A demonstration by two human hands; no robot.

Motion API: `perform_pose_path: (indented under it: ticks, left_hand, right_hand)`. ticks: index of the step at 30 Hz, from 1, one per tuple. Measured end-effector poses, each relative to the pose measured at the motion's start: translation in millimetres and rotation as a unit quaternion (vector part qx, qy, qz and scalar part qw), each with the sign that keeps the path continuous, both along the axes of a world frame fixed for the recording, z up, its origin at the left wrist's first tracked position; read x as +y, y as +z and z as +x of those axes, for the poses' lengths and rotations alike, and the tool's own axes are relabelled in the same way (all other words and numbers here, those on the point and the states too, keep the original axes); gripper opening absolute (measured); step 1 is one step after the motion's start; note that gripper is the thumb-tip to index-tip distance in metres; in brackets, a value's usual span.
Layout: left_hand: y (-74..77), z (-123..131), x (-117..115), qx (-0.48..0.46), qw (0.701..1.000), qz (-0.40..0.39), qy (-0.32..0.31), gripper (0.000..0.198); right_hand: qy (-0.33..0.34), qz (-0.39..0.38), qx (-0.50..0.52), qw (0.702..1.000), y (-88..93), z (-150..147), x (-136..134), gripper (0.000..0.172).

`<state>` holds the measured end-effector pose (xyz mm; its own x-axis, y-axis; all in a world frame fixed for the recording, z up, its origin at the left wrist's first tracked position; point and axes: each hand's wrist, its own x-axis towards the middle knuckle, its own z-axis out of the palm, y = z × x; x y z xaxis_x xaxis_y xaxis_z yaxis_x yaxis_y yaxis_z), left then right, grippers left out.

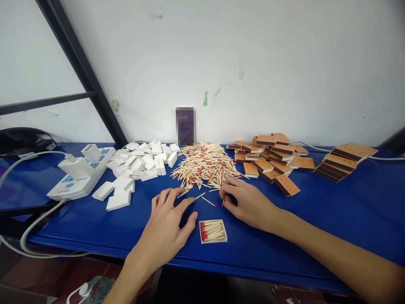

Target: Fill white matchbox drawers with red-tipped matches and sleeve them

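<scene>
My left hand [167, 217] rests palm down on the blue table with its fingers spread and thumb apart. Its fingertips touch the near left edge of a heap of red-tipped matches [209, 162], beside a few loose ones. My right hand [245, 200] is closed in a pinch at the heap's near right edge. A match [223, 203] pokes out below its fingertips, red head down. Between the hands, nearer the table's front edge, lies an open white matchbox tray [226, 236] holding several matches, heads to the left. A single match [209, 202] lies just behind that tray.
White matchbox trays [139, 162] are piled at left, near a power strip [82, 181] with plugged-in chargers and cables. Orange-brown matchbox sleeves [275, 152] are heaped at right, with joined sleeves [348, 158] farther right. A dark blurred box [186, 126] stands against the wall.
</scene>
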<state>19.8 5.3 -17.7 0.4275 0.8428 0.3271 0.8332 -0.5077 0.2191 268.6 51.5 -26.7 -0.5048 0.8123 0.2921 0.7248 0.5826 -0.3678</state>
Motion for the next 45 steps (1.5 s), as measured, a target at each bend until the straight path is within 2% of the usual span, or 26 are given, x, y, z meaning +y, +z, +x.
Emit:
perform_pose_path:
  ticks: [3,7,12,18,25,27,33,38,41,45]
  left_hand:
    - [0.7,-0.2,-0.3,0.001,1.000,-0.006,-0.008,0.032]
    - [1.5,-0.3,-1.0,0.006,1.000,-0.006,-0.011,0.033]
    - [1.5,-0.8,-2.0,0.016,1.000,-0.011,-0.015,0.035]
    - [2.0,-0.7,-2.3,0.028,0.999,-0.025,-0.011,0.037]
    - [2.2,0.6,-2.7,0.045,0.998,-0.017,-0.041,0.040]
    - [1.3,0.8,-2.5,0.036,0.999,-0.004,-0.021,0.042]
    - [-2.4,4.3,-2.1,0.010,0.992,0.053,0.110,0.030]
    - [-5.6,6.2,-2.0,0.019,0.985,0.072,0.158,0.034]
    - [-4.3,5.1,-2.1,0.011,0.990,0.052,0.133,0.033]
    - [-0.1,2.7,-2.1,0.009,0.999,0.009,0.031,0.031]
  right_hand:
    - [0.052,0.003,0.018,0.998,-2.1,1.0,0.1,0.017]
    - [0.087,0.016,0.039,0.995,-2.4,-0.1,-1.3,0.024]
    - [0.141,0.027,0.008,0.990,2.7,-1.3,-3.8,0.032]
    - [0.127,0.018,0.000,0.992,7.1,0.5,-1.7,0.021]
    - [0.108,0.044,0.012,0.993,1.6,-4.3,-1.7,0.015]
    - [0.098,0.036,0.018,0.994,0.4,-5.7,-2.4,0.017]
    - [0.087,0.011,0.003,0.996,3.2,-6.6,-3.7,0.016]
    - [0.064,0.020,-0.008,0.998,4.2,-7.4,-5.1,0.012]
    - [0.041,0.029,-0.005,0.999,2.2,-8.7,-5.6,0.012]
    - [0.001,0.022,0.016,1.000,-1.0,-14.3,-3.6,0.015]
